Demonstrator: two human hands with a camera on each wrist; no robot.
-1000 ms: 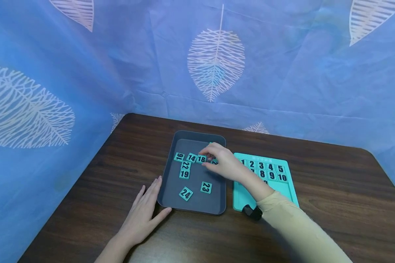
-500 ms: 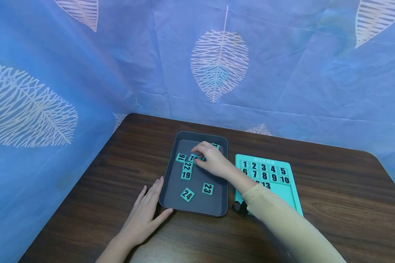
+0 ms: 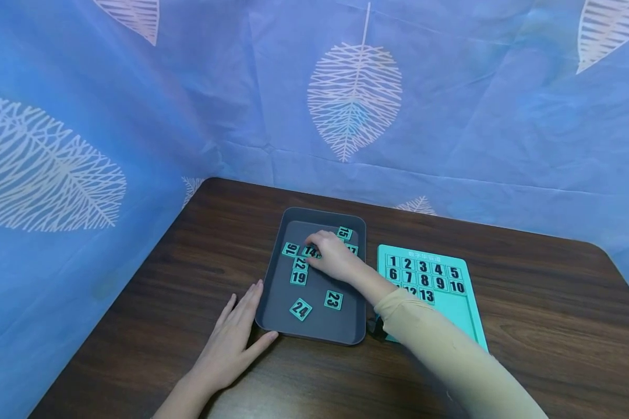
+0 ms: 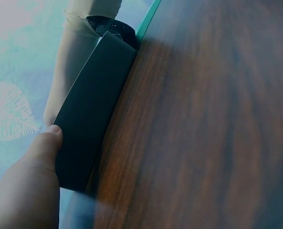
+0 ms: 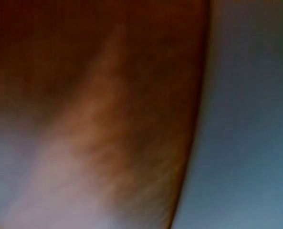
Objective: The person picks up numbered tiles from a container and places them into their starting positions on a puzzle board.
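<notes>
Several small turquoise tiles with black numbers lie in a grey tray (image 3: 314,326). My right hand (image 3: 335,256) reaches into the tray, its curled thumb and index finger pinching the tile numbered 14 (image 3: 310,251). Beside it lie tile 16 (image 3: 290,249), tile 22 (image 3: 300,263) and tile 19 (image 3: 299,277). The hand partly covers other tiles near tile 15 (image 3: 344,233). My left hand (image 3: 228,343) lies with straight fingers against the tray's left side; its thumb touches the near corner, and the left wrist view shows that thumb (image 4: 48,143) on the tray wall (image 4: 93,105).
To the tray's right lies a turquoise number board (image 3: 458,311), with rows of tiles from 1 to 13, partly covered by the right sleeve (image 3: 430,331). Tile 24 (image 3: 301,309) and tile 23 (image 3: 334,299) lie nearer the tray's front. The right wrist view is blurred.
My right hand has moved left within the tray, from tile 18 to tile 14, and its fingers have closed in on tile 14. The left hand stays at the tray.
</notes>
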